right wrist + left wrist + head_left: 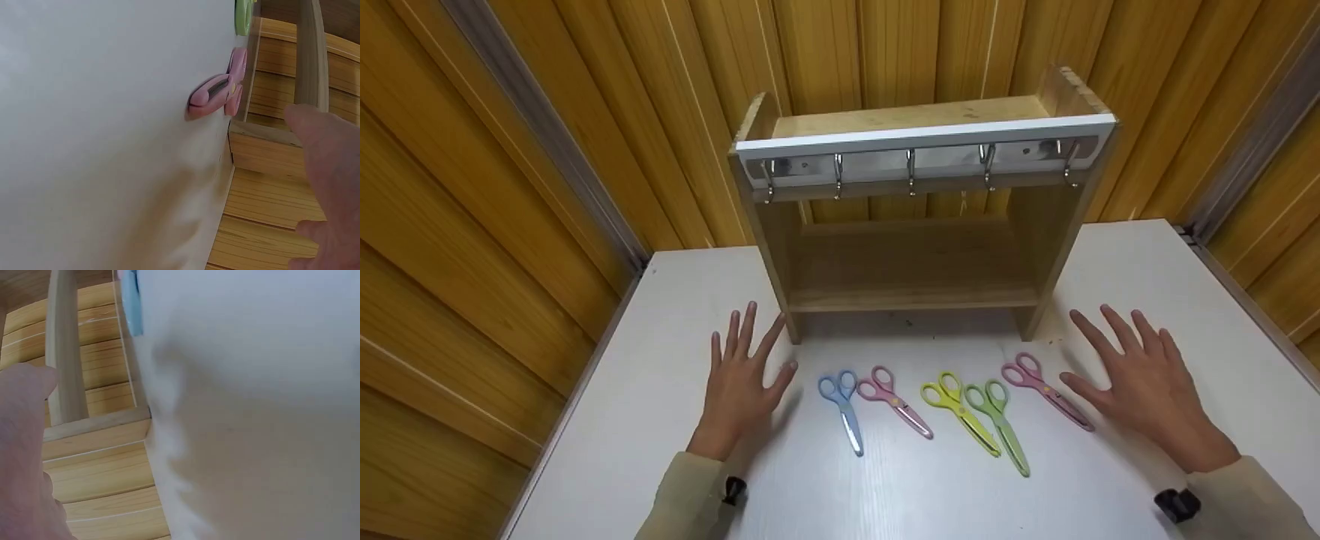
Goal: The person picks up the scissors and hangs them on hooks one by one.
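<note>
Head view: five scissors (pixel 958 409) point nearward, long axes slanting right, fingers (pixel 747 330) of left hand (pixel 740 394) and right hand (pixel 1151 390) spread.

Left hand (pixel 739 394), bare; left sleeve (pixel 682 491), plain beige, toward left edge of table (pixel 690 300); small black cuff fitting (pixel 733 490). Right hand (pixel 1155 390), bare; right sleeve (pixel 1256 499), matching beige, toward right edge; second black cuff fitting (pixel 1177 505), lobed.

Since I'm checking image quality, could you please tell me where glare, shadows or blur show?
Head: pale glare on the tabletop, bright reflections on the hook rail; left wrist: soft shadow over the tabletop, blue scissors blurry and cut by the top edge; right wrist: brownish shadow low on the tabletop, pink scissors clearer.
</note>
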The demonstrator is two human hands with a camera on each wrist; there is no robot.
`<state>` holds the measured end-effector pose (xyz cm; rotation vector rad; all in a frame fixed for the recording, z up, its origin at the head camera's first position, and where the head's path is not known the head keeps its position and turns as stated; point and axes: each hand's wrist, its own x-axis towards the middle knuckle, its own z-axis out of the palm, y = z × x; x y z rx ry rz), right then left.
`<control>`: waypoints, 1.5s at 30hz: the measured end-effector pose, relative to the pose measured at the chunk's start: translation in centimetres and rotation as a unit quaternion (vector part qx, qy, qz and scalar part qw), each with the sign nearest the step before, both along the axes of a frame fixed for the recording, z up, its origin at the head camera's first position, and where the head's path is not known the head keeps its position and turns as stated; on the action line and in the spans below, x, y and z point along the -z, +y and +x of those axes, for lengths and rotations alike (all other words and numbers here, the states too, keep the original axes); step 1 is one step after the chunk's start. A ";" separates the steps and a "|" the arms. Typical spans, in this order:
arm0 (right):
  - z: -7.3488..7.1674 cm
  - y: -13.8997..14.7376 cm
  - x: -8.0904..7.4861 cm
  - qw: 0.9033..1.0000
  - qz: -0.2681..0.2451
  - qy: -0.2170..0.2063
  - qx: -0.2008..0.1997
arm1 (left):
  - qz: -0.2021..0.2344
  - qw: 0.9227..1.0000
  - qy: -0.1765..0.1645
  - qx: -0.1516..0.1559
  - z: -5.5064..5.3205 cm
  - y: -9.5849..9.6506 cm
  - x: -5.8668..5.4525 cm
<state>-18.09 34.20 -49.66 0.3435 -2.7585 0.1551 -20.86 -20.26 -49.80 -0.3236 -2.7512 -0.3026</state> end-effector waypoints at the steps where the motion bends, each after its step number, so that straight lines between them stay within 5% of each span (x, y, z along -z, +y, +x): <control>1: 0.1 0.0 0.0 1.000 0.001 -0.006 -0.005 | 0.012 1.000 -0.002 -0.002 0.0 0.1 -0.2; 8: 0.5 -0.3 -0.3 0.997 -0.002 -0.071 -0.033 | 0.091 0.996 0.006 -0.003 -1.1 0.5 -1.8; 16: 0.8 -0.8 -1.0 0.987 -0.011 -0.154 -0.038 | 0.200 0.979 -0.049 -0.003 -2.9 1.4 -2.4; 19: 0.9 -0.9 -1.2 0.987 -0.020 -0.153 -0.049 | 0.251 0.966 -0.055 0.011 -3.8 1.7 -2.5; 26: 1.2 -1.2 -1.1 0.980 -0.037 -0.187 -0.055 | 0.382 0.920 -0.079 0.037 -5.3 2.7 -2.0; 31: 1.5 -1.2 -0.5 0.973 -0.044 -0.223 -0.051 | 0.420 0.903 -0.086 0.036 -5.9 3.4 -1.8; 37: 1.8 -1.1 0.0 0.972 -0.049 -0.223 -0.054 | 0.434 0.897 -0.070 0.045 -6.4 3.9 -1.7; 45: 2.0 -1.6 0.2 0.975 -0.039 -0.211 -0.055 | 0.433 0.900 -0.045 0.030 -6.8 4.0 -1.5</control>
